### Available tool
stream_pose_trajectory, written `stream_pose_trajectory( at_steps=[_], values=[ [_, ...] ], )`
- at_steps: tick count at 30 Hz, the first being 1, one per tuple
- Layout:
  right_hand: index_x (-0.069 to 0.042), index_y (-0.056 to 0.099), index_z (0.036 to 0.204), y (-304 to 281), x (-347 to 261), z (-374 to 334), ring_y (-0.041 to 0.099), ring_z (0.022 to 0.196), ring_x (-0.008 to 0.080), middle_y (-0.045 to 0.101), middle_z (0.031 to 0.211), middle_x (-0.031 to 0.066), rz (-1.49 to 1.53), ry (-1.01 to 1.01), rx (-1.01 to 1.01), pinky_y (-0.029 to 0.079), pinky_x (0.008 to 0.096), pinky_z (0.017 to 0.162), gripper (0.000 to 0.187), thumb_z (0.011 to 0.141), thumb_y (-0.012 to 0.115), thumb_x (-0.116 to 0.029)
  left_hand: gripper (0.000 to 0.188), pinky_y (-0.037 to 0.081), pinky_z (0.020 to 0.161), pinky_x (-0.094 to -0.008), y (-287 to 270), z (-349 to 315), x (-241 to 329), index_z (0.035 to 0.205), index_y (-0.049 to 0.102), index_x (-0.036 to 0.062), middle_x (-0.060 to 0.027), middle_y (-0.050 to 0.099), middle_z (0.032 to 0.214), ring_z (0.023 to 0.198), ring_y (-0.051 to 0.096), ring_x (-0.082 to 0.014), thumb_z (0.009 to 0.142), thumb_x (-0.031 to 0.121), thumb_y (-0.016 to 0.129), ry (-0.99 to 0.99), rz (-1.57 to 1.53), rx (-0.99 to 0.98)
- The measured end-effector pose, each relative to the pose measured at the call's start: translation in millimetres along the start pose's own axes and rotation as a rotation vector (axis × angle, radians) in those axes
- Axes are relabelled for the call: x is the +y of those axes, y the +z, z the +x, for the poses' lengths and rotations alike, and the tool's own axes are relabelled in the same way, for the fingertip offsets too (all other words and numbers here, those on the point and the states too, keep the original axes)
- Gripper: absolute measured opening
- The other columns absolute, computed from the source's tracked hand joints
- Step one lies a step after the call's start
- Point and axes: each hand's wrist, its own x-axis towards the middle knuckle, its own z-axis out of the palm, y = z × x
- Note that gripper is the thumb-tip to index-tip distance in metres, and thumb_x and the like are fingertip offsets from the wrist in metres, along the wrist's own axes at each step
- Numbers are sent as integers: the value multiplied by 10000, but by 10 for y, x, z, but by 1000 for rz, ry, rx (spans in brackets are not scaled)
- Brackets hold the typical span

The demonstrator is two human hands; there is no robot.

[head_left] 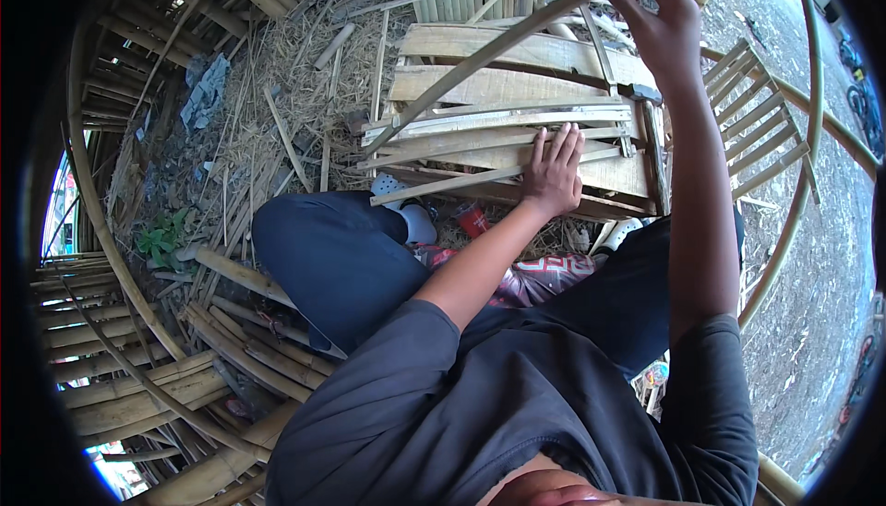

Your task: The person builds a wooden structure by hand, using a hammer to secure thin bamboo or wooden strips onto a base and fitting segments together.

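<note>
The right hand, raised near the far right corner of the plank tabletop, is pinching one end of a long bamboo strip, which is slanting down toward the left edge. The left hand is lying flat over thin slats by the near edge. Past the right edge, a slatted bamboo panel is showing.
</note>
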Motion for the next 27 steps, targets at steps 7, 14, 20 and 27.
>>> stream_pose_trajectory(
  at_steps=[7,14,20,27],
  values=[
    [5,718,1130,725,-972,824,724,886,196,756,977,124,10,-88,-15,619,356,816,464,879,852,-362,806,119,1285,-575,48,-32,-44,1570,381,-3,-165,347,1655,1570,260,-286,860,340,549,-11,53,-45],
    [46,729,1095,1683,-2080,1165,734,735,248,775,888,152,114,-118,-53,582,373,686,446,947,791,-370,813,118,1276,-609,96,7,17,1555,382,-25,-199,363,1630,1565,263,-321,859,361,549,11,-8,-82],
    [49,547,1432,2928,-2965,1005,608,1181,381,667,1144,265,-136,-514,-60,557,445,864,563,947,727,-175,658,168,1255,-599,362,-63,-86,1527,484,68,-157,456,1588,1523,330,-333,959,397,526,-117,-527,-57],
    [23,6,1647,3626,-3690,343,441,1391,464,351,1562,336,156,-383,-509,523,490,1020,1021,892,691,-31,523,343,1190,-402,185,-95,-152,1522,455,47,-109,492,1516,1414,441,-239,1113,372,440,-278,-1756,-18]
  ],
)
